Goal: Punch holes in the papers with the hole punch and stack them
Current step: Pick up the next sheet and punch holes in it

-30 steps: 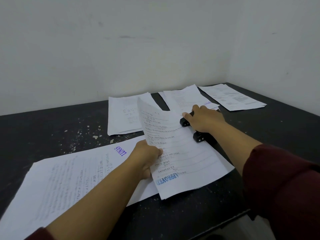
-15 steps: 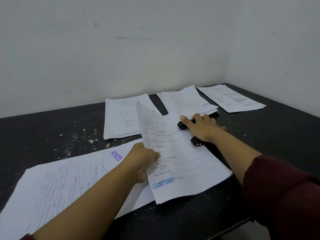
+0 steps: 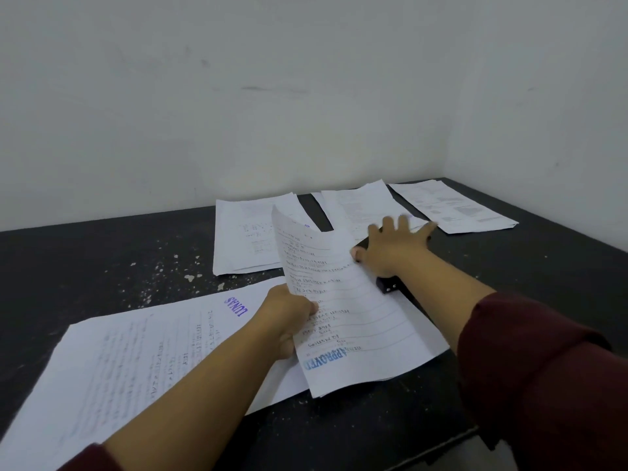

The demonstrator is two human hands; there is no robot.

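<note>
Head view: curled, lined paper sheet (image 3: 343,300)

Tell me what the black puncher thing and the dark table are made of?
The hole punch looks like black painted metal or hard plastic; its end is boxy with small shiny rivets, though the right hand hides most of it. The table looks like dark stone or a painted top, matte, with pale chipped specks; I can't tell which.

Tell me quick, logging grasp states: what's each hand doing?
Left hand: grips the APPROVED-stamped sheet.
Right hand: open, fingers spread, pressing on the black hole punch.
</note>
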